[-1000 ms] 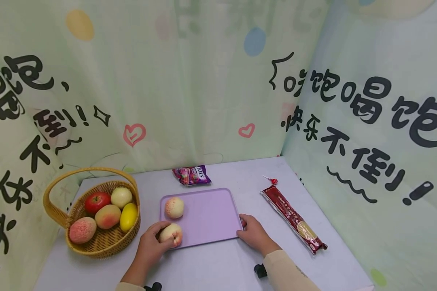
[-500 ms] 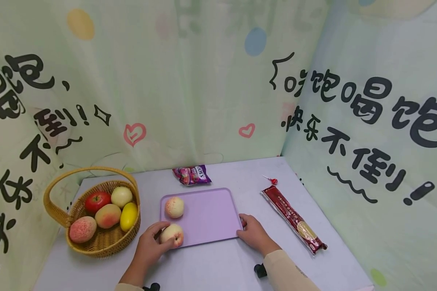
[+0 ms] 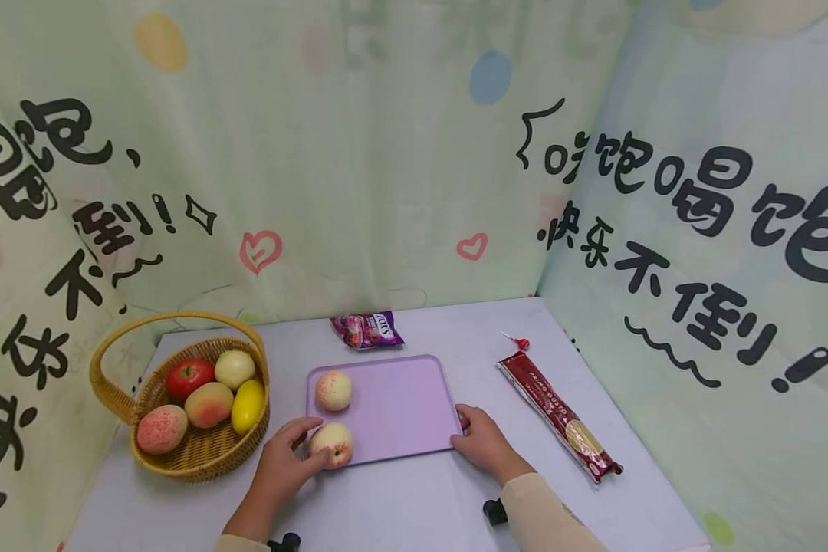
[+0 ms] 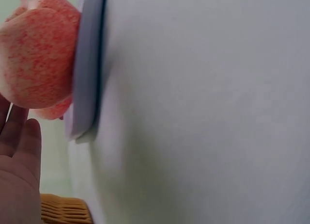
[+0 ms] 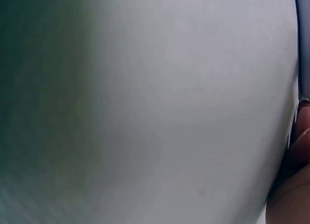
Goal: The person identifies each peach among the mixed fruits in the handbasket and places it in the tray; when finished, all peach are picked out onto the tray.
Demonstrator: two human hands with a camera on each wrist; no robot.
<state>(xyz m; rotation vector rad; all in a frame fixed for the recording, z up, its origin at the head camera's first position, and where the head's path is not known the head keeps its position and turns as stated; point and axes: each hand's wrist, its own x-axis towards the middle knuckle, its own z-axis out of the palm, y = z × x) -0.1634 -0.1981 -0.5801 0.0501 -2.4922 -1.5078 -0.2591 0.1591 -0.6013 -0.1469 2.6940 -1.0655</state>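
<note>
On the lilac tray (image 3: 400, 406), a pale pink peach (image 3: 333, 445) sits at the front left corner, with another peach (image 3: 333, 390) just behind it. My left hand (image 3: 284, 458) is around the left side of the front peach, thumb at its front. In the left wrist view the fingers (image 4: 19, 136) of that hand lie fairly straight against the peach's (image 4: 38, 54) edge, loose rather than wrapped. The right hand (image 3: 484, 443) holds the tray by its right edge near the front corner. Only its curled fingers beside the tray rim show in the right wrist view.
A wicker basket (image 3: 203, 464) with a tall handle stands at left, holding several fruits, among them a red apple (image 3: 189, 378) and a yellow lemon-like fruit (image 3: 248, 406). Behind the tray lies a purple snack bag (image 3: 367, 330). To the right are a spaghetti packet (image 3: 559, 414) and a red lollipop (image 3: 522, 344).
The left hand's fingers have loosened slightly from the front peach, which has shifted a little right on the tray. The right hand keeps its place. The head view has turned slightly.
</note>
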